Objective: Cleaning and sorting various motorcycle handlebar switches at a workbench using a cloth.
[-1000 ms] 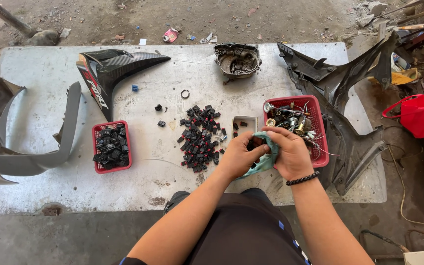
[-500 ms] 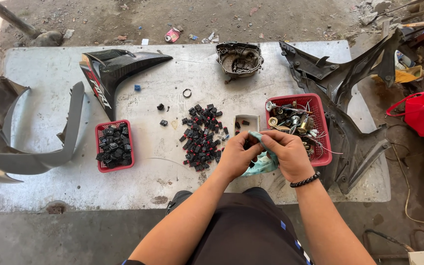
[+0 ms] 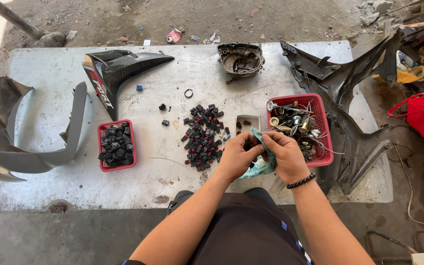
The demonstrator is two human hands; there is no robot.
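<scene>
Item: small dark part, held between both hands, mostly hidden by the fingers; its long axis cannot be told

Left hand (image 3: 238, 158): closed, fingertips pinched on the part, touching the right hand

Right hand (image 3: 286, 158): closed around a teal cloth (image 3: 259, 167), which wraps under the part and hangs down towards the person's lap; a black bead bracelet (image 3: 300, 181) sits on the wrist

Position: the hands meet over the near edge of the grey table (image 3: 50, 73), right of centre, directly in front of the body; both hands are equally near the part

To the left of the hands: a loose heap of small black switches (image 3: 203, 136), near; further left a small red basket (image 3: 117, 145) full of the same black pieces, well apart

To the right: a larger red basket (image 3: 320, 115) of wires and metal fittings, just beside the right hand

Ahead: a small open cream box (image 3: 248, 121), near the fingertips

Room: bare tabletop lies between the heap and the small basket; black fairing panels (image 3: 119, 73) occupy the far and right edges
</scene>
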